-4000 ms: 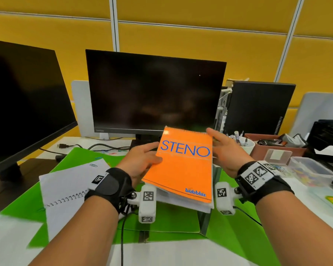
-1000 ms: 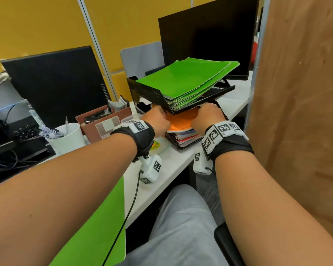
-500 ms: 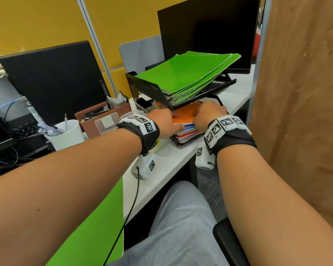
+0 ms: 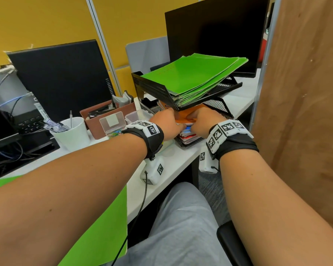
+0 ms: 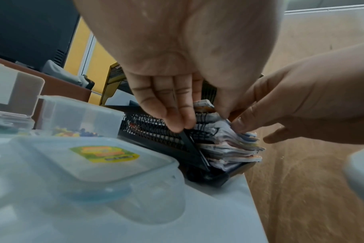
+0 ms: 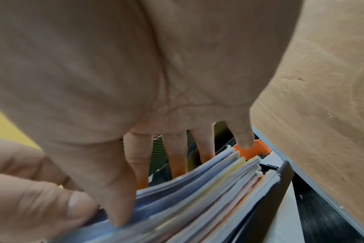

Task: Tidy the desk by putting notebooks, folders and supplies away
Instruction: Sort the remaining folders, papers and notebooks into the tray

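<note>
Both hands [image 4: 185, 123] on orange notebook [image 4: 187, 115], low under upper tray [image 4: 156, 91]

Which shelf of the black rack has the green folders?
The top shelf. Green folders lie on it; the bottom shelf holds the orange notebook.

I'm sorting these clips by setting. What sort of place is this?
Most likely an office cubicle: dark monitors on a white desk, yellow partition panels behind, and a black mesh paper tray stacked with green folders.
</note>
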Available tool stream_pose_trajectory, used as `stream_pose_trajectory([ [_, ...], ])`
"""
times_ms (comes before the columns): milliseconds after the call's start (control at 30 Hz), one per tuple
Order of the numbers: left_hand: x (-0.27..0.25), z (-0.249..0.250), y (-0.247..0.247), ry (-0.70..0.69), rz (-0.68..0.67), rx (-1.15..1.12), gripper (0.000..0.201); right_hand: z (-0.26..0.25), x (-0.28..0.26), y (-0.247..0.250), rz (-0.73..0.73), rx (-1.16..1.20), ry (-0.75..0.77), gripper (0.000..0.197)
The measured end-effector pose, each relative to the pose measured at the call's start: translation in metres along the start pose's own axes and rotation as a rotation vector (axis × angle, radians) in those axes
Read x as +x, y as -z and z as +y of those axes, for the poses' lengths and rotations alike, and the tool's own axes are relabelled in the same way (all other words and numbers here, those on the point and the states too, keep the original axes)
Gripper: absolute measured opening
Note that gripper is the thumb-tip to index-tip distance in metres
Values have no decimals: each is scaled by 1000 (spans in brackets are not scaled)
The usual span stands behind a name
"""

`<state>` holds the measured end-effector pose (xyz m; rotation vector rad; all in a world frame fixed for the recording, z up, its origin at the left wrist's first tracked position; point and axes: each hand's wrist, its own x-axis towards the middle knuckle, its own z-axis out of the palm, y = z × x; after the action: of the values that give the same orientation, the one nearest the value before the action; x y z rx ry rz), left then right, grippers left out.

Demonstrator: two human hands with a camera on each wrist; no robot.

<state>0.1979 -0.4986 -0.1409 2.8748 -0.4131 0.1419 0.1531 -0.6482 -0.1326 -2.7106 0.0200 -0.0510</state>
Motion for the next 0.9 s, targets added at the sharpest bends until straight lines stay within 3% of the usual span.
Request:
stream_pose_trajectory([
  [167,-3,-2,2,-54,-14,-12,67,1,-3,3,4,18,23,45],
  [300,-12,-11,10,-83,-17,-31,59,-7,-5,9,48,82,-8,14],
  [467,-43,-30,34,-107,-9,-71,27,-22,-10,13,15,37,31,33],
  [533,-61,-41,47,-103,-38,-81,19,-31,-15,14,-7,-6,56,28],
  [800,-148,-113,85,-3,-15,-143,17,-105,-54,16,8,-227,346,24],
  [900,-188,-148,102,74,28,-183,18,-144,-71,6,-21,-215,471,32],
])
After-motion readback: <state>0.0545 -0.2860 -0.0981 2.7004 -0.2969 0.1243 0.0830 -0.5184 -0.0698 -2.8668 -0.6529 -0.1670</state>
